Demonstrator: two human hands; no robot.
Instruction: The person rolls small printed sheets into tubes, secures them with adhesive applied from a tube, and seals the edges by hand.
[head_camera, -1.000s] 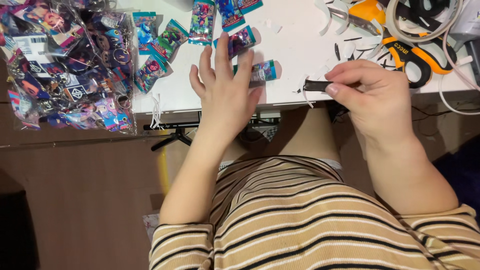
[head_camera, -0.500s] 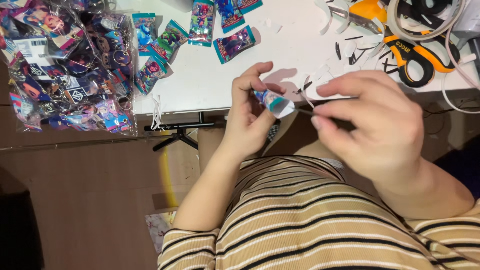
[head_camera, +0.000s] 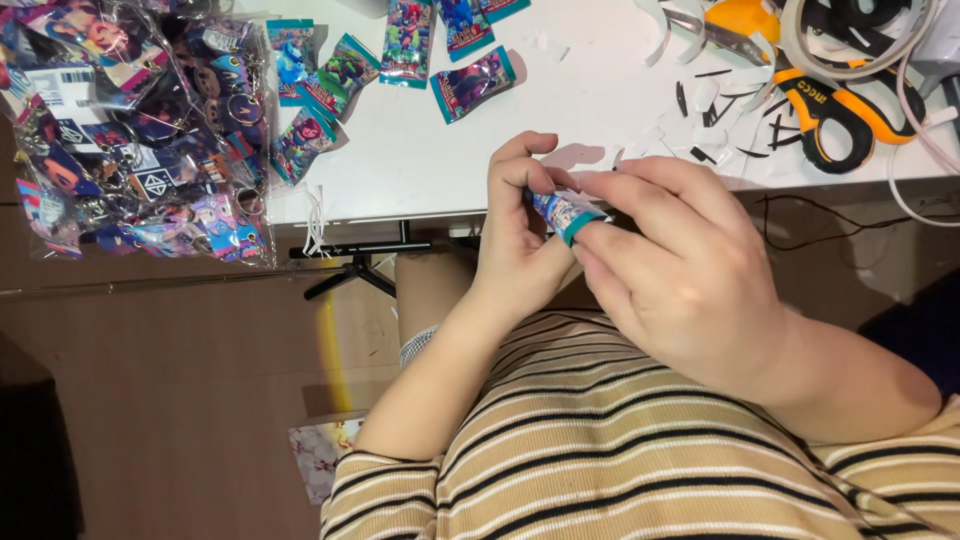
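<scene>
Both hands pinching one little teal packet, just off the table edge

Clear bag of keychains (head_camera: 140, 130) sits at 10 o'clock, loose packets (head_camera: 470, 85) on the white table (head_camera: 420, 160) at 12. Left hand (head_camera: 520, 240) and right hand (head_camera: 680, 280) both pinch the small packet (head_camera: 562, 212) dead centre; orange scissors (head_camera: 830, 100) at 2.

Lighting: bright, even, overhead. White tabletop (head_camera: 420, 150) near overexposure, its surface detail washed out. Shadows: soft and short, cast beside the teal-edged foil sachets (head_camera: 472, 84) and by the left hand (head_camera: 520, 240) onto the table edge. Glare: specular highlights across the clear plastic bag of colourful keychains (head_camera: 130, 130). Brown floor (head_camera: 180, 370) dimmer; far left corner almost black. Focus: sharp centrally, with slight softness on the striped ribbed shirt (head_camera: 620, 460). Edge distortion: mild.
</scene>
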